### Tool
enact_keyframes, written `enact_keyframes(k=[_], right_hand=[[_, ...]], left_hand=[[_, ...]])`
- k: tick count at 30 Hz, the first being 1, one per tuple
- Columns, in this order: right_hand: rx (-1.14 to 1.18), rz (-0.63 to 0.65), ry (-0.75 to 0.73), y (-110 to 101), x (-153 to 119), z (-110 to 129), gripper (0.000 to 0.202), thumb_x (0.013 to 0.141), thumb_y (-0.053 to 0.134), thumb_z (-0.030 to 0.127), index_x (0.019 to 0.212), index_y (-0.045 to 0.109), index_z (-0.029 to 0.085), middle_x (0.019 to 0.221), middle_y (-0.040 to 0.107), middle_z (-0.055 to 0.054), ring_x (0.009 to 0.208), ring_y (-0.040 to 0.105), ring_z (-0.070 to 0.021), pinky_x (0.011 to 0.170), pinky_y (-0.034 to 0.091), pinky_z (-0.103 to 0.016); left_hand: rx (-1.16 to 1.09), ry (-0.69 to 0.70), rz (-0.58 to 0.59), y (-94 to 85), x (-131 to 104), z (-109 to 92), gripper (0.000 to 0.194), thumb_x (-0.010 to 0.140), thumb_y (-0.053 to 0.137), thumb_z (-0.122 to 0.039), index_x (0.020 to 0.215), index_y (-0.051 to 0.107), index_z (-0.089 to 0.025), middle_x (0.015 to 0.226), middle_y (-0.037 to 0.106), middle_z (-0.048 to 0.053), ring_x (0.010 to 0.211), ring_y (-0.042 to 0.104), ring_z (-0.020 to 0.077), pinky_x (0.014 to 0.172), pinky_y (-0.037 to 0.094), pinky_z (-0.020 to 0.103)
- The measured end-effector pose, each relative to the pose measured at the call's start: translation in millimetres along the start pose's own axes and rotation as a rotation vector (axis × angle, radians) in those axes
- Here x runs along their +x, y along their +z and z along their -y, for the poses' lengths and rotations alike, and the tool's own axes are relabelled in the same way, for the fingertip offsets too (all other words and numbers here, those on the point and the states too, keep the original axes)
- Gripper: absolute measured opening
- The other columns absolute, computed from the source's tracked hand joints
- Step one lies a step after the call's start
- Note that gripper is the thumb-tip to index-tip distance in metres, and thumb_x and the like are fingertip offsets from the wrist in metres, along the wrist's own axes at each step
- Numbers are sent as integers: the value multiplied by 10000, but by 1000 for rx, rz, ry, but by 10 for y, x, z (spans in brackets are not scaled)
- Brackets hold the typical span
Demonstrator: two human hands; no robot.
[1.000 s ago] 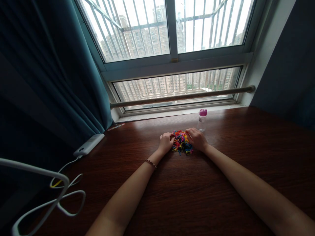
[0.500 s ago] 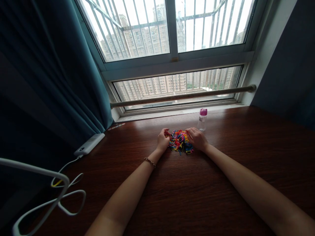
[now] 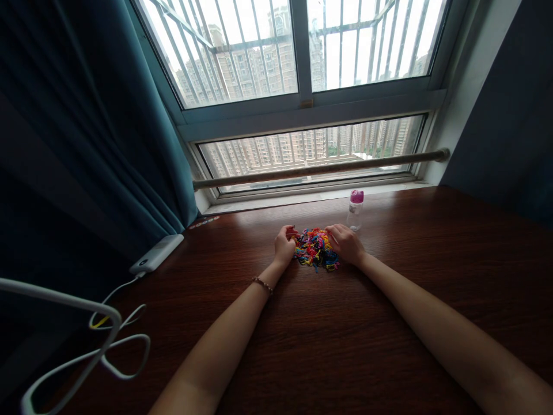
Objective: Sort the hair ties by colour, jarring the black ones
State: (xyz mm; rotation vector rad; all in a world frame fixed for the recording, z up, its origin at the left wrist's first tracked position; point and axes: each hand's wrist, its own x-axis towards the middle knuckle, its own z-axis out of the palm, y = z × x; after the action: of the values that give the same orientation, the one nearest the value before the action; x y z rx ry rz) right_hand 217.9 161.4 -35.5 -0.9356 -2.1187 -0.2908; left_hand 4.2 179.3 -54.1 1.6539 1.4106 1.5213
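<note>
A loose heap of small, multicoloured elastic hair ties [image 3: 317,249] lies on the dark wooden tabletop. At the heap's left edge is my left hand [image 3: 285,245], its fingers curved and partly apart beside the ties. A beaded bracelet [image 3: 262,285] circles that wrist. From the right, my right hand [image 3: 345,242] rests against the heap with its fingers bent and pressed together; anything between their tips is hidden. Just behind the right hand stands a clear bottle [image 3: 355,213] with a pink cap, upright.
A white power bank [image 3: 157,253] lies at the left by the blue curtain [image 3: 168,196]. Its white cable [image 3: 123,282] loops down the left side. A barred window [image 3: 311,138] and a horizontal rail [image 3: 322,170] rise behind the brown tabletop [image 3: 311,346].
My left hand has shifted slightly to the left, and the heap's left edge has spread a little with it. My right hand and the bottle look almost unchanged.
</note>
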Motion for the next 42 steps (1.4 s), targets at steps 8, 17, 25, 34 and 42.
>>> enact_keyframes(k=[8,17,25,34,42], right_hand=[[-2,7,-1,4,-4,-7,166,859,412,155,961,543,168,831,591,-79,815,540,-221,759,436,-345],[7,1,-7,-29,9,19,168,856,417,151,953,552,171,830,596,-78,814,536,-224,756,434,-347],[248,-5,129,-140,140,231,97,811,518,154,804,606,193,747,627,-22,707,567,-169,655,433,-274],[268,149,136,-261,-195,267,248,727,652,211,971,607,202,860,652,-42,821,535,-215,743,461,-338],[172,200,36,-250,-241,320,285,766,597,149,1044,591,212,998,623,-42,909,474,-229,833,434,-369]], left_hand=[[47,31,-8,-32,-23,-78,122,714,589,-240,788,625,-150,772,655,49,737,616,153,718,488,275],[42,59,-34,-35,-55,-151,165,752,562,-260,850,639,-152,798,676,55,763,630,160,728,481,270],[60,56,-58,-83,-57,-443,187,797,485,-236,892,622,-152,750,662,36,659,597,125,617,448,219],[60,82,314,-339,-768,-666,169,788,482,-167,871,628,-147,777,643,36,702,580,129,652,454,217],[58,272,627,-345,-965,-797,158,748,526,-98,783,671,-150,815,632,53,745,579,129,692,466,221]])
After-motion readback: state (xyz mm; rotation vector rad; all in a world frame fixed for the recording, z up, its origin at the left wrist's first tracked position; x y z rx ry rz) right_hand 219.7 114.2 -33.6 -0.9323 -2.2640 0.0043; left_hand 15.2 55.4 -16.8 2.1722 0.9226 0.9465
